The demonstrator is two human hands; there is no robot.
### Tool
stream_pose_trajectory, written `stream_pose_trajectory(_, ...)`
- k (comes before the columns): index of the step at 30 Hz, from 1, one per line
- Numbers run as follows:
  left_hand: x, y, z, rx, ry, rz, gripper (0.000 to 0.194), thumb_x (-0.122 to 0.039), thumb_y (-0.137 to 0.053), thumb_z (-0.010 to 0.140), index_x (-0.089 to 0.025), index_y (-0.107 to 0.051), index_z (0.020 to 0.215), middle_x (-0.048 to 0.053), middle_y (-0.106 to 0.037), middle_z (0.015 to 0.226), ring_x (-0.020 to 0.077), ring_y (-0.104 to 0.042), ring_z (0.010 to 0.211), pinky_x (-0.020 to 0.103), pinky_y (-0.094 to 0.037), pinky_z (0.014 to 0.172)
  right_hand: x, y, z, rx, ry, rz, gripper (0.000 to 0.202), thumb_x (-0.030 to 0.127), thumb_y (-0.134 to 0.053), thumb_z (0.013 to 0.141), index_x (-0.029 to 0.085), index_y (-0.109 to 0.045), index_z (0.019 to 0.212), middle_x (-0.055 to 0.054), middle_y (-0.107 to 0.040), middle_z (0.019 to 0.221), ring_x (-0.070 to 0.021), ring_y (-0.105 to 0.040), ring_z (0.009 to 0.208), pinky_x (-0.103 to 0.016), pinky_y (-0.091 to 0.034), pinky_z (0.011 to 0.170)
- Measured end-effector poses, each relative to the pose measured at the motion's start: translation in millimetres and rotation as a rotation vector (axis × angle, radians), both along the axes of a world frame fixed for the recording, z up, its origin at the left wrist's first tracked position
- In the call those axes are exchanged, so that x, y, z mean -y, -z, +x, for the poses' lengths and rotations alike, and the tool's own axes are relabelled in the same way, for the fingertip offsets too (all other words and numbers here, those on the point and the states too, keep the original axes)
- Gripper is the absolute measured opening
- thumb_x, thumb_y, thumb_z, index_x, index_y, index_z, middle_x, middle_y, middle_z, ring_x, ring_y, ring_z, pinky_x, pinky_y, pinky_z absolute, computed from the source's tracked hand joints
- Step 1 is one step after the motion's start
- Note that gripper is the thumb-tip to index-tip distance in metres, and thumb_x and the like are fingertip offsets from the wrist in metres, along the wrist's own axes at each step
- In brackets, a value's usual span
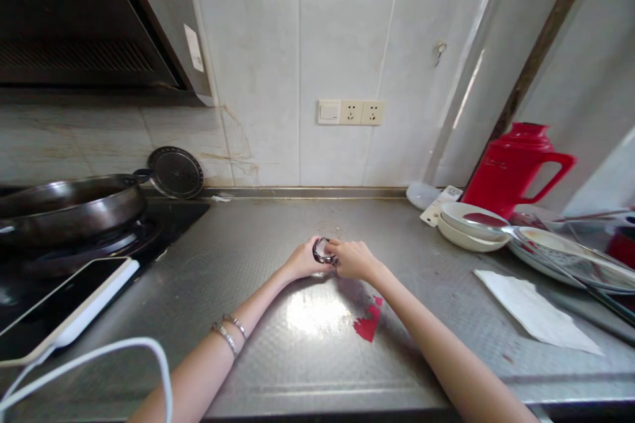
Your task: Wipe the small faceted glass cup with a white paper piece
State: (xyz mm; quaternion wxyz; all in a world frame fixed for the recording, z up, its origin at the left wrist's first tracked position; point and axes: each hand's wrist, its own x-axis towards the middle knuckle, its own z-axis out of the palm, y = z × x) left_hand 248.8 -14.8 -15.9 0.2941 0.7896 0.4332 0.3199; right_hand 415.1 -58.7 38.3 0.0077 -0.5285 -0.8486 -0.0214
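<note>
Over the middle of the steel counter [238, 317], my hands meet at a small round thing with a shiny dark rim [317, 251] and a pale middle. It may be a metal watch band, but its kind is too small to make out. My left hand [301, 262] is closed around its left side. From the right, my right hand [354, 259] has its fingers bent against it, covering part of it. Just below the hands, a torn piece of red paper [367, 325] lies on the counter.
A pan [69, 211] stands on the stove at left, beside a phone [59, 310] with a white cable [124, 342]. At right are stacked bowls [473, 241], a red thermos jug [513, 168], plates [540, 258] and a white paper napkin [536, 310].
</note>
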Motion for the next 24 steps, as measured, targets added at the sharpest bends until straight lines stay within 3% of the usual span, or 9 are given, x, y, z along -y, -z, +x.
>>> stream_pose_trajectory(6,-4,3.7,-2,0.006,0.017,-0.009,0.077,-0.041,-0.078,0.055,-0.016,-0.05,0.122,0.008,-0.067,0.108,0.0232,-0.064,0.093,0.032,-0.049,0.081,-1,-4.8,3,-0.08,-0.005,-0.082,0.027,0.022,-0.053,0.075,0.026,-0.063,0.1,-0.005,-0.066,0.109,-0.0232,-0.064,0.093,-0.026,-0.041,0.065)
stream_pose_trajectory(12,-3,2.0,-2,0.031,0.052,-0.033,0.077,-0.039,-0.08,0.056,-0.015,-0.049,0.122,0.01,-0.067,0.107,0.0246,-0.063,0.094,0.033,-0.048,0.082,-11,8.1,8,-0.264,-0.259,-0.135,0.021,0.01,-0.051,0.071,0.016,-0.065,0.085,-0.007,-0.066,0.091,-0.0173,-0.06,0.081,-0.025,-0.041,0.068)
stream_pose_trajectory(15,-3,0.9,-2,0.05,0.061,-0.042,0.077,-0.038,-0.08,0.055,-0.015,-0.049,0.123,0.011,-0.066,0.112,0.0251,-0.063,0.098,0.033,-0.047,0.085,-13,12.1,10,-0.312,-0.333,-0.127,0.026,0.008,-0.05,0.071,0.015,-0.066,0.091,-0.008,-0.065,0.099,-0.0174,-0.06,0.087,-0.025,-0.043,0.075)
stream_pose_trajectory(20,-1,-0.9,-1,0.054,0.051,-0.032,0.074,-0.039,-0.08,0.055,-0.015,-0.051,0.119,0.009,-0.067,0.107,0.0249,-0.063,0.095,0.033,-0.048,0.082,-7,7.9,5,-0.172,-0.162,-0.077,0.045,0.016,-0.051,0.075,0.03,-0.061,0.116,-0.002,-0.057,0.128,-0.0208,-0.063,0.095,-0.028,-0.045,0.073)
stream_pose_trajectory(24,0,-2.0,-1,0.053,0.05,-0.019,0.073,-0.04,-0.08,0.056,-0.014,-0.052,0.118,0.009,-0.067,0.106,0.0246,-0.063,0.096,0.033,-0.047,0.083,-3,1.5,-1,-0.07,-0.039,-0.023,0.044,0.021,-0.053,0.075,0.033,-0.061,0.116,-0.002,-0.061,0.124,-0.0233,-0.065,0.094,-0.03,-0.045,0.071)
